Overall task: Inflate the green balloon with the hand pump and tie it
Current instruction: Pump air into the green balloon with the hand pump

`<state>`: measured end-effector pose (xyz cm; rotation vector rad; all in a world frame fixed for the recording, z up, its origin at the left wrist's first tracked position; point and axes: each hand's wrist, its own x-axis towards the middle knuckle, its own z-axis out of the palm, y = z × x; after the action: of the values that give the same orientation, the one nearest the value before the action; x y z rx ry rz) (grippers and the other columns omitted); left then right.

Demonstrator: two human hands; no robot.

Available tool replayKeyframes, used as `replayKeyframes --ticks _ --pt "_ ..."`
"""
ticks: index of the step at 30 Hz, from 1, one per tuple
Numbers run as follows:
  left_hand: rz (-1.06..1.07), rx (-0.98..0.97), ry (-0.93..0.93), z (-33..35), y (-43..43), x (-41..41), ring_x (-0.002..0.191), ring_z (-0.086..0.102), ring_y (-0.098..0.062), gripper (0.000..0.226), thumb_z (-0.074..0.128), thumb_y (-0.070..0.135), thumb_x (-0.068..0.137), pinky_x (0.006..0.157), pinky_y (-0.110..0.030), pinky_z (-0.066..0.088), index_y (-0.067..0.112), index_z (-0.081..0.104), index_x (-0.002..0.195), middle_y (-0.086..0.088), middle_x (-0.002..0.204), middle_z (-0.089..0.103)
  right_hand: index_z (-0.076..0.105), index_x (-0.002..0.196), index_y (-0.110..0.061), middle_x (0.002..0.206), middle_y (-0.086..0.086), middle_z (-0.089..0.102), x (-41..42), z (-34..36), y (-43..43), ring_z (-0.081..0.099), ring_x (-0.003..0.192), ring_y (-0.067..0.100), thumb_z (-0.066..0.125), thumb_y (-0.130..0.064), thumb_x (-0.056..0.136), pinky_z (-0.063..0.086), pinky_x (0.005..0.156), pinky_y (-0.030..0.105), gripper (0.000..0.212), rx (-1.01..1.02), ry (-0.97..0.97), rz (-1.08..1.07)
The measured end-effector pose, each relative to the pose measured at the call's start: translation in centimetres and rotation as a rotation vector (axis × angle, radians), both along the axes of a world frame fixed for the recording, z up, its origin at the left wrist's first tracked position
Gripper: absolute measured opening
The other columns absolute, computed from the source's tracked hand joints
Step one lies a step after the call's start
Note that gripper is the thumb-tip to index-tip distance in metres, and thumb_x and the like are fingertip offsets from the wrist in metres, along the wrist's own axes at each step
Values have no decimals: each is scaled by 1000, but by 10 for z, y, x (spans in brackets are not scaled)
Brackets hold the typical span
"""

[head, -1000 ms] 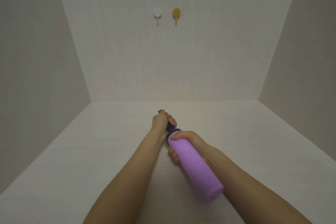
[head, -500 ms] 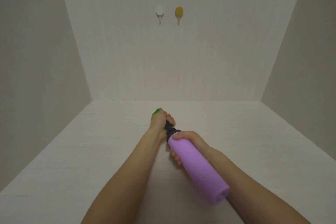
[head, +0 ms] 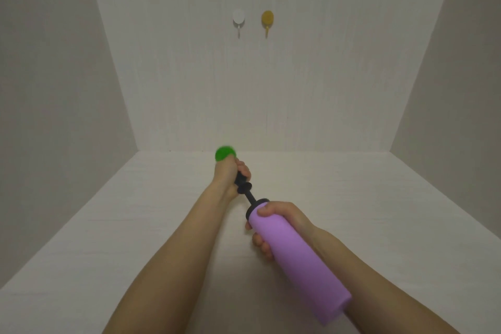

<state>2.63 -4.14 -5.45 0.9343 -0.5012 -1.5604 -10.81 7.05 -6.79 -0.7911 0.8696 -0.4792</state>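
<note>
The purple hand pump (head: 295, 257) is being gripped by the right hand (head: 282, 221), its long axis slanting away up-left. Its black nozzle is being clenched by the left hand (head: 229, 175), the green balloon (head: 225, 154) bulging beyond, neck hidden.

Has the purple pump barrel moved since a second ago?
Yes. The right hand has drawn the purple barrel back toward the camera, away from the back wall, exposing the black rod; the green balloon shows larger.

Small green balloon (head: 225, 154) on purple pump (head: 298, 260)
</note>
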Motion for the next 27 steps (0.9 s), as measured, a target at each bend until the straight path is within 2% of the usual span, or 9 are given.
replayKeyframes --ticks 3,8,20,23,27 --pt "26 13 33 1 -6 11 22 28 -6 35 23 6 93 33 -5 27 16 27 61 7 32 29 59 84 -4 57 9 58 -2 -2 4 55 43 17 59 -30 67 46 46 19 31 -15 19 39" --pt "-7 35 81 -16 9 -11 23 27 -6 37 26 12 97 33 -7 25 16 28 60 7 34 28 58 82 -3 56 10 58 3 1 -3 56 43 19 64 -29 64 47 45 19 33 -7 44 -12" --pt "23 53 124 -14 -2 4 22 29 -5 33 26 8 94 31 -7 27 15 30 62 7 34 33 59 83 -2 55 10 58 0 -1 0 55 42 19 57 -28 77 46 45 19 27 -18 108 -18" --pt "5 56 101 -19 8 -10 23 27 -5 36 28 12 97 32 -7 25 16 29 61 8 36 30 58 81 -2 54 11 58 7 1 -5 55 42 20 62 -28 67 46 45 19 30 -10 93 -28" --pt "-26 38 59 -11 4 -10 24 27 -5 35 27 8 94 33 -7 24 16 29 60 7 35 29 58 83 -2 55 11 57 7 2 -6 55 42 20 61 -27 71 46 45 20 27 -16 48 -70"
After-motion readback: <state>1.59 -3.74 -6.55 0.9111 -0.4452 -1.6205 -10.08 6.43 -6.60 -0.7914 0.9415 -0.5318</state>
